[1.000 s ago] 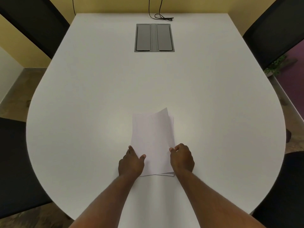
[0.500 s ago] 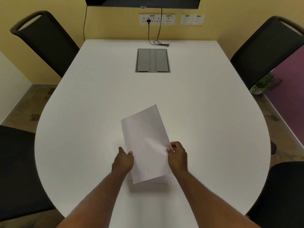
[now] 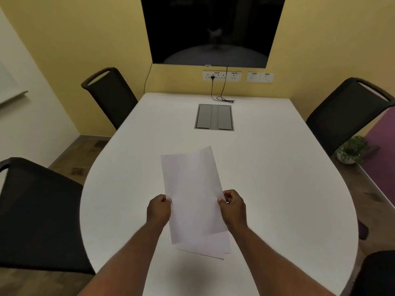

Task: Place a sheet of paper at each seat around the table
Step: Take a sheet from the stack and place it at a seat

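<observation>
Since the held sheets (image 3: pixel 189 189) sit in the centre of the frame, with their long axis running from the bottom of the frame toward the top, neither hand has the advantage. Both hands are at the lower half of the paper, one on each long edge. The left hand (image 3: pixel 159 212) pinches the left edge between thumb and curled fingers, and the right hand (image 3: pixel 233 208) pinches the right edge the same way. The paper is plain white and unmarked, thin enough to bow a little. It looks like two sheets fanned apart, with a second corner showing behind the first toward the upper right.

Just below them, toward the bottom centre, a flat sheet (image 3: pixel 213 245) lies on the white table (image 3: pixel 288 189), partly hidden by the held ones. I cannot tell whether it is one sheet or more.

No paper shows at any other seat, so the dealing-out is judged barely begun. The near left chair (image 3: pixel 32 210) at the left edge is closest to the left hand. The near right chair (image 3: pixel 376 274) in the lower right corner is closest to the right hand. The far left chair (image 3: pixel 111 97) and far right chair (image 3: pixel 346 116) stand toward the top of the frame, well apart from both hands. A grey hatch (image 3: pixel 214 117) is set into the table between them.
</observation>
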`<state>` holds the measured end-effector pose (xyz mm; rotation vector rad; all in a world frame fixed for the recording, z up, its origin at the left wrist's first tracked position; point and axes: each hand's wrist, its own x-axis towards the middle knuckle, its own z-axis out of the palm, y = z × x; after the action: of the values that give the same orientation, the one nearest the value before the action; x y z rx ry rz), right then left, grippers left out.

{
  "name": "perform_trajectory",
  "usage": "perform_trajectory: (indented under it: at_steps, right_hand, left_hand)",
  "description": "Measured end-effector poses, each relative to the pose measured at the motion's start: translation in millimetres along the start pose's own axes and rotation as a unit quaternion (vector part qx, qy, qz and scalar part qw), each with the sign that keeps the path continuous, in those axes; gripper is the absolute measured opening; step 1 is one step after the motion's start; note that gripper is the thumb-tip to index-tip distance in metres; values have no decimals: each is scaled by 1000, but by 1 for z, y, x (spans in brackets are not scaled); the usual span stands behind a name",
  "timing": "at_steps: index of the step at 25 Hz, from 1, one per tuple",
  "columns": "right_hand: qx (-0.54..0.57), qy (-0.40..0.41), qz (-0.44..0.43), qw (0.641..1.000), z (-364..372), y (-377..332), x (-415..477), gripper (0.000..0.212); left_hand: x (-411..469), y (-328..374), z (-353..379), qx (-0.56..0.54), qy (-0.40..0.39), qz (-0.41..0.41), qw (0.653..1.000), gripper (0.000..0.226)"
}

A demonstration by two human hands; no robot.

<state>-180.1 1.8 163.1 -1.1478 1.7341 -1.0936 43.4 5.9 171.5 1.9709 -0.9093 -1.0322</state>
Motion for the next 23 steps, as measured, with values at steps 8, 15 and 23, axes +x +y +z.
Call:
perform_trajectory:
  at_steps: [8,15,23]
  right_hand:
    - [-29,-18,-60,998,39,-67,-20,17]
    - [3,-26,-91,996,108,-119,-46,16]
    - [46,4,-132,990,209,-186,-91,10]
  left_hand:
    - [-9,24,-91,-46,27,37,998,21]
    - [13,45,-206,-81,10,78,994,22]
    - [55,52,-341,-93,0,124,988,17]
